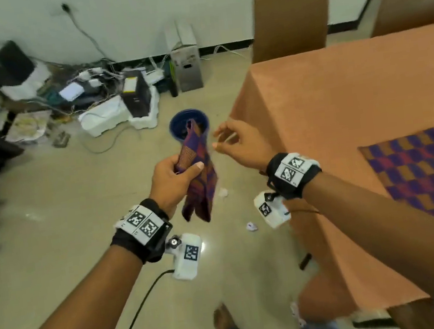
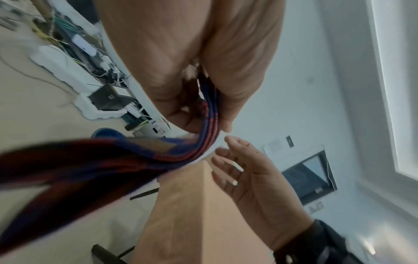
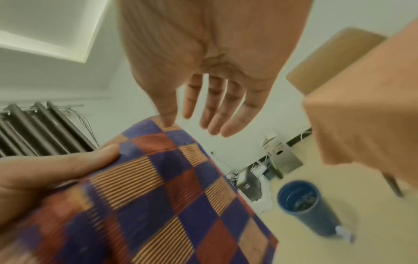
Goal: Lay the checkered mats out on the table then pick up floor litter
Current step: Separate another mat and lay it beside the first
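So left hand (image 1: 173, 179) grips a folded checkered mat (image 1: 197, 172) over the floor, right hand (image 1: 238, 145) loose and empty beside it.

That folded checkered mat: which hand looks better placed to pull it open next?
Probably the right hand: it is free, fingers spread beside the folded mat, while the left hand already has its grip on it.

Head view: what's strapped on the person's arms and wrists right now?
Bare forearms; light blue sleeves near the shoulders. Left hand and right hand each wear a black wrist strap carrying white tags with black square codes, and a white camera box beneath. A black cable trails from the left box.
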